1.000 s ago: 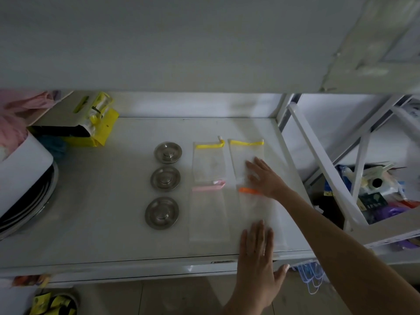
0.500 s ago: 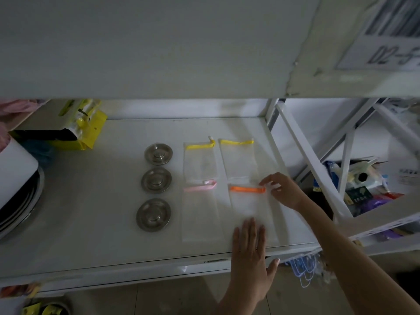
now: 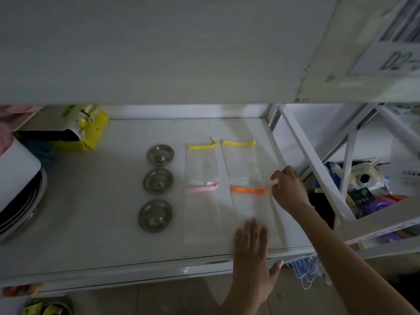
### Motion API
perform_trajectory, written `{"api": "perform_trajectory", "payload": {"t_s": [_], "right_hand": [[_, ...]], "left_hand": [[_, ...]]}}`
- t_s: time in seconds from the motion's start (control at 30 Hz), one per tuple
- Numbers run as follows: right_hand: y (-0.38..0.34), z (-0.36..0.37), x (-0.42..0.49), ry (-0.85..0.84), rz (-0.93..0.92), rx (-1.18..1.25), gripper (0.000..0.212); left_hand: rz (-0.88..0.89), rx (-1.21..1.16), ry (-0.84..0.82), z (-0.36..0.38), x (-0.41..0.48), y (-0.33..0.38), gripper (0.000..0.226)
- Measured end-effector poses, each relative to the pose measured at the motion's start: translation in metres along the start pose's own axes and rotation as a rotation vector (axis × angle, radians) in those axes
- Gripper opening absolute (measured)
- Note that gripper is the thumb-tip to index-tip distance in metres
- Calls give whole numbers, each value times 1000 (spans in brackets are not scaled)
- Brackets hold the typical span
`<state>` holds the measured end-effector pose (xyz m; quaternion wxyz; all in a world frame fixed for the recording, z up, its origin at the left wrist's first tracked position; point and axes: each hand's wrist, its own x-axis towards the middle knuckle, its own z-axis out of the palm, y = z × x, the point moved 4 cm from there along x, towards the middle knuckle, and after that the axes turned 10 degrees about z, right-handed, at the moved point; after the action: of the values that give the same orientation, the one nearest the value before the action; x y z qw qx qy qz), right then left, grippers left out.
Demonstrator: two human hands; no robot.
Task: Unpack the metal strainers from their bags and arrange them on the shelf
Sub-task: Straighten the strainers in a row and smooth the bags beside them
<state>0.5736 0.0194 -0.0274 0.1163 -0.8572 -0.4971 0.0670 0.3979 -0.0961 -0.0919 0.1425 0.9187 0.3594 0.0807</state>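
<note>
3 round metal strainers are lying in a front-to-back column on the white shelf. Just beside them, 4 empty clear bags are lying flat in a 2-by-2 grid.

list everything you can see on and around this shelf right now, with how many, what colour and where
metal strainers: three, silver, in a column mid-shelf
mesh bags: four, clear, flat in a two-by-two block right of the strainers; ties yellow, yellow, pink, orange
yellow package: one, back left
stacked plates: dark-rimmed, left edge
shelf: white
left hand: flat on the orange-tied bag's near end
right hand: at that bag's right edge, by the tie
</note>
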Motion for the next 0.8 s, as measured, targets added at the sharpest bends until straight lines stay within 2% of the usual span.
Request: {"api": "perform_trajectory", "payload": {"t_s": [0.07, 0.13, 0.2, 0.27, 0.47, 0.63, 0.8], "right_hand": [[-25, 4, -1, -22, -97, 93, 28], [-58, 16, -3, -121, -211, 228, 32], [-90, 31, -9, -230, -326, 275, 36], [-113, 43, -15, -292, -397, 269, 35], [-138, 49, -23, -220, -423, 136, 28], [-125, 37, -21, -88, -372, 7, 24], [-108, 29, -14, -76, -287, -81, 28]], "left_hand": [[29, -19, 80, -11, -1, 1, 81], [6, -57, 206, -30, -1, -4, 80], [-118, -57, 289, -46, -1, -22, 76], [-250, -12, 291, -52, 1, -50, 72], [-383, 10, 135, -41, -2, -100, 81], [-400, -2, 134, -37, -3, -102, 84], [-395, 14, 121, -32, -4, -104, 82]]}}
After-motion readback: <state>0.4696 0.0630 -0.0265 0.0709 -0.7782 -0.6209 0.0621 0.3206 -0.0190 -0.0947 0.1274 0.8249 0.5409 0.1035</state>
